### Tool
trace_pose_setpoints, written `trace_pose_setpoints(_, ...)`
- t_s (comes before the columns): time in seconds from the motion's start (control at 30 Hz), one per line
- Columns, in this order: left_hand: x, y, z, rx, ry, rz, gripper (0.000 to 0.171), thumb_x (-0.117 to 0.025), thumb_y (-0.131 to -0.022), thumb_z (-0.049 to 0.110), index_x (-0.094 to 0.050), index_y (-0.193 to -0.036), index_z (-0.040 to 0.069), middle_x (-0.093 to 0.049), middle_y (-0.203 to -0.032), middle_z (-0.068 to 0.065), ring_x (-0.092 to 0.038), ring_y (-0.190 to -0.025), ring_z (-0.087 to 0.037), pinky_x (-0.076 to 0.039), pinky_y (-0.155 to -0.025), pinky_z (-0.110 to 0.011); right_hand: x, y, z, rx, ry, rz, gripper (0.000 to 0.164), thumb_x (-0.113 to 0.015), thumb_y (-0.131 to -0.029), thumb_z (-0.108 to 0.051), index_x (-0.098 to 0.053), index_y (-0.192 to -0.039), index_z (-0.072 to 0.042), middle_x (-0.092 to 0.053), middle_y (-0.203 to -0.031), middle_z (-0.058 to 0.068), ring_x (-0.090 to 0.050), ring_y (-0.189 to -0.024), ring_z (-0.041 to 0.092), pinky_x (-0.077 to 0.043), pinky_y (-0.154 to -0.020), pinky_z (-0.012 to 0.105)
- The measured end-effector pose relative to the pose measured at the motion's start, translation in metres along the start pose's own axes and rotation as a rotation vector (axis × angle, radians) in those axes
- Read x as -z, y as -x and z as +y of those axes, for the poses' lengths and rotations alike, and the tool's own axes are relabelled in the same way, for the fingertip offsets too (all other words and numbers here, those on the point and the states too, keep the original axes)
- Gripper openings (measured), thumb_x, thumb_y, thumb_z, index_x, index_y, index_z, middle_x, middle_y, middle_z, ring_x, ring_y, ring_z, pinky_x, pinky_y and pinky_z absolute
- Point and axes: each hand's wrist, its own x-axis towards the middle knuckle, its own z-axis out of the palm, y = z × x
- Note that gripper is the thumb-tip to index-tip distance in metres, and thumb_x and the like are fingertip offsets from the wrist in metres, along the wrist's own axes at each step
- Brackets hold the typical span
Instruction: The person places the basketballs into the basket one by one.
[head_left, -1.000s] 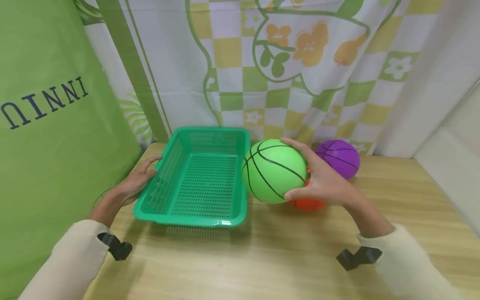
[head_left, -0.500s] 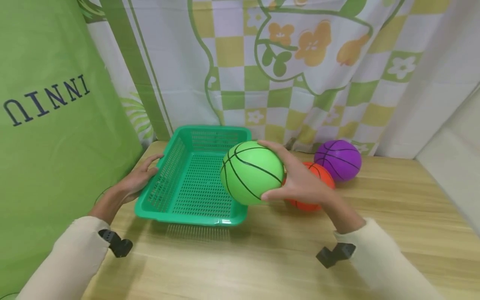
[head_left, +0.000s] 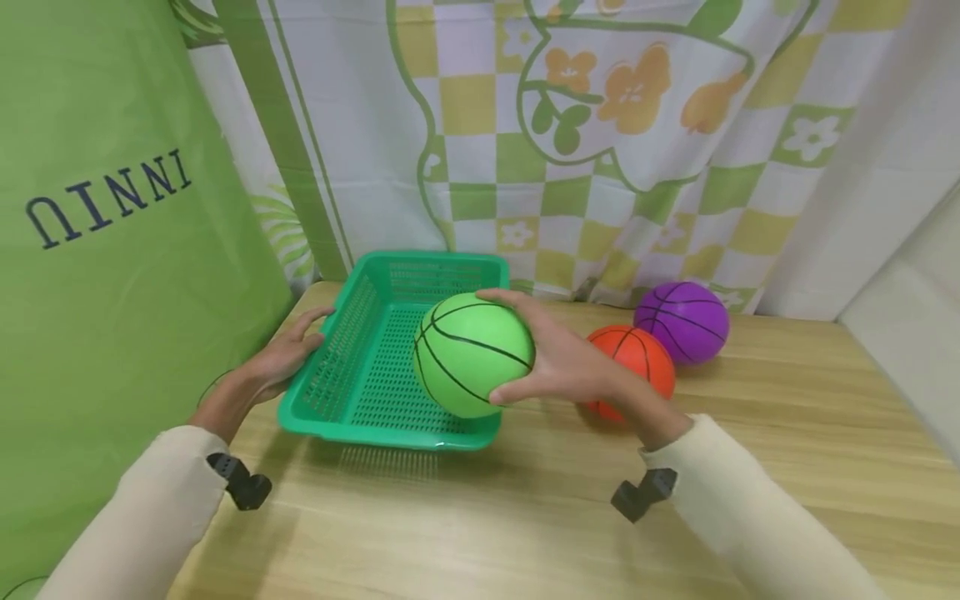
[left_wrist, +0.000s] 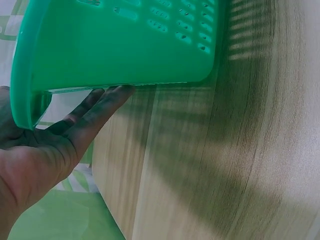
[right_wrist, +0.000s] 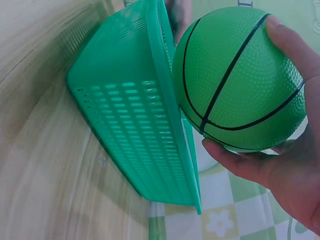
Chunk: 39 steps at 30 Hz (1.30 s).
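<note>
Green ball (head_left: 471,354) now over basket (head_left: 360,434), so positioned (not placed); right hand (head_left: 555,357) grips it, left hand (head_left: 285,357) straight-fingered against side.

Pale wood-grain tabletop (head_left: 525,525) carries a purple ball with black lines (head_left: 682,323) near the back edge, toward the back right corner. Orange-red ball with black lines (head_left: 639,358) sits in front, to its left; contact between them unclear. White curtain with green-yellow checks (head_left: 570,167) hangs along the back edge. Bright-green fabric sheet with dark lettering (head_left: 127,317) borders the left edge.
</note>
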Motion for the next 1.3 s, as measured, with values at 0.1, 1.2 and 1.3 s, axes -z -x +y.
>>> trace_pose_setpoints(0.1,-0.001,-0.001,0.000,-0.001,0.000,-0.003,0.057,-0.026,-0.112,0.023,0.002,-0.161,0.024,-0.045,-0.125,-0.031,-0.064,-0.095,-0.031,-0.057,-0.076,-0.047,-0.001,-0.006,0.000,0.014,0.018,-0.011,0.113,-0.095,-0.064,-0.037,-0.028,-0.156,-0.032,-0.036,-0.151,0.005,-0.046,-0.127,0.027,-0.051,-0.092,0.048)
trace_pose_setpoints(1.2,0.001,-0.003,0.001,0.014,0.033,0.012,0.056,-0.024,-0.111,0.018,0.000,-0.161,0.023,-0.042,-0.132,-0.033,-0.061,-0.104,-0.036,-0.055,-0.082,-0.050,-0.036,-0.082,-0.010,0.051,0.248,-0.385,0.107,-0.090,-0.072,-0.046,-0.031,-0.157,-0.020,-0.040,-0.152,0.003,-0.036,-0.135,0.020,-0.042,-0.101,0.045)
trace_pose_setpoints(1.3,0.003,-0.003,0.002,0.013,0.027,0.011,0.055,-0.024,-0.111,0.019,0.000,-0.161,0.024,-0.042,-0.132,-0.033,-0.062,-0.103,-0.036,-0.056,-0.082,-0.050,-0.039,-0.091,-0.012,0.053,0.271,-0.422,0.108,-0.088,-0.073,-0.048,-0.029,-0.158,-0.020,-0.040,-0.152,0.003,-0.037,-0.134,0.020,-0.042,-0.101,0.043)
